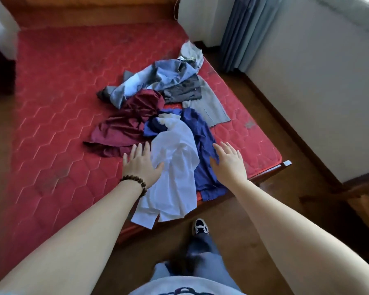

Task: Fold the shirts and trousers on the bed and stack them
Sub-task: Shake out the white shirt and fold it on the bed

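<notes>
White shirt (175,167): crumpled, nearest item of the heap, at the bed's (51,124) near edge, hem hanging over. Long axis runs from us toward the pile. We have it between our hands: left hand (141,165) touching its left side, fingers straight and spread; right hand (229,161) over the blue garment (202,145) beside it, fingers likewise apart. Left is nearer.

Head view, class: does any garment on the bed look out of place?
Yes. The white shirt lies crumpled and hangs over the red mattress edge; the blue garment beneath also overhangs.
</notes>
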`<action>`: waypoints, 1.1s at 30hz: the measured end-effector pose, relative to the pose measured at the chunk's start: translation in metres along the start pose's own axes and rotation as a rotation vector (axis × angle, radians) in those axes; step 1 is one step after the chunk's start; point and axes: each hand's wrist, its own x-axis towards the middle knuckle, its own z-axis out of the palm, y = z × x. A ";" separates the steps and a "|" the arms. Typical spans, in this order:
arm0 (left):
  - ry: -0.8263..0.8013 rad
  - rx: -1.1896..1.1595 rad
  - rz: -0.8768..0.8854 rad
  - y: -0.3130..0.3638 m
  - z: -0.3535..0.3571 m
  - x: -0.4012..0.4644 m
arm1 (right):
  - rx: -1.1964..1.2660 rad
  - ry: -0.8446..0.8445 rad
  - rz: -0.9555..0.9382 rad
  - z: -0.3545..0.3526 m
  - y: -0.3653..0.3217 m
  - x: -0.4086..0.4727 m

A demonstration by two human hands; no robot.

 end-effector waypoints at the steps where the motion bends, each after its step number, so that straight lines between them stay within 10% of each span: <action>1: 0.010 -0.002 -0.024 -0.002 -0.001 0.006 | 0.002 -0.007 -0.028 0.000 -0.001 0.013; 33: 0.029 0.014 -0.336 0.032 0.021 0.188 | 0.022 -0.235 -0.370 0.038 0.011 0.295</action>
